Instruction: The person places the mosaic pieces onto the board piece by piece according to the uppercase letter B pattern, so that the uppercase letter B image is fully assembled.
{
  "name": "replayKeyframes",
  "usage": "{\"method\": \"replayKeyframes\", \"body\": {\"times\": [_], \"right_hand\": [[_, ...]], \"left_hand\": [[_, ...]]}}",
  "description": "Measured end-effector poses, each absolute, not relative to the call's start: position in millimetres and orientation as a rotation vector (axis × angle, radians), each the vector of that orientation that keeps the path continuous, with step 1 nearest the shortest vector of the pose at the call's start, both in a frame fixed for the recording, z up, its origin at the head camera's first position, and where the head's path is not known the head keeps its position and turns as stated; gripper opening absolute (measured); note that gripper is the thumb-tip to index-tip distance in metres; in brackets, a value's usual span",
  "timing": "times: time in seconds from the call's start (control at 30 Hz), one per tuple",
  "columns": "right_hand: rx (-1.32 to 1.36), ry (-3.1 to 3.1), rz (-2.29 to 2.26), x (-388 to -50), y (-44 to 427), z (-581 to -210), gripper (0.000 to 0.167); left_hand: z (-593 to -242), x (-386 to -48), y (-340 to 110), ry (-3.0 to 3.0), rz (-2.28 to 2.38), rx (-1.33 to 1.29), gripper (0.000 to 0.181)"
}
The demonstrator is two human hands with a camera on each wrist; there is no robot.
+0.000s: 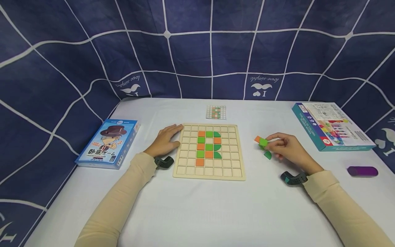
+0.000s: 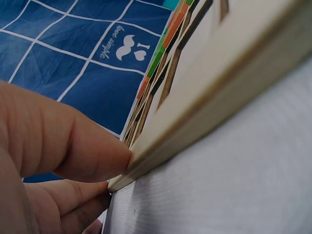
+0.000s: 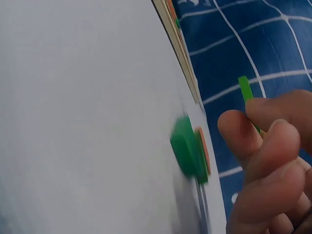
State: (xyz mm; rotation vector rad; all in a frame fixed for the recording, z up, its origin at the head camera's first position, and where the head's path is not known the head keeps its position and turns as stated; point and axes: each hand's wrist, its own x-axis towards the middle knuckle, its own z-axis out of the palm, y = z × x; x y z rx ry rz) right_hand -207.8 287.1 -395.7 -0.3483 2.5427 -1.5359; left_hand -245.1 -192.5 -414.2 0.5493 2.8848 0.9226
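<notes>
A square wooden grid board (image 1: 228,174) lies on the white table, with orange, light green and dark green rounded pieces set in several of its cells. My left hand (image 1: 165,140) rests at the board's left side, its fingers near the upper left corner. In the left wrist view the thumb (image 2: 95,151) touches the board's edge. Right of the board, my right hand (image 1: 285,148) pinches a light green square tile (image 3: 245,87) between thumb and forefinger. Close by lie an orange tile (image 1: 257,139) and a dark green rounded piece (image 1: 267,155); the fingers partly hide other pieces there.
Behind the board lies a small pattern card (image 1: 216,112). A blue game box (image 1: 106,144) stands at the left, and a teal-edged box (image 1: 333,127) at the back right. Near the right edge lies a purple cylinder (image 1: 362,171). A dark blue checked cloth (image 1: 191,51) hangs behind the table.
</notes>
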Motion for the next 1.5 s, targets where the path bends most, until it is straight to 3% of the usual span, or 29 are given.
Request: {"method": "replayKeyframes", "body": {"times": [0.33,0.67,1.5], "right_hand": [[-0.320,2.405,-1.639,-194.0,255.0,-395.7,0.037],[-0.517,2.330,-1.750,-183.0,226.1,-396.8,0.031],[-0.802,2.552,-1.517,-183.0,157.4,-410.4,0.018]], "left_hand": [[-414.9,-245.9,-190.7,2.881,0.919,0.555,0.075],[-413.3,-244.7,-189.2,2.883,0.918,0.554,0.075],[-415.5,-246.8,-192.7,2.886,0.919,0.556,0.076]]}}
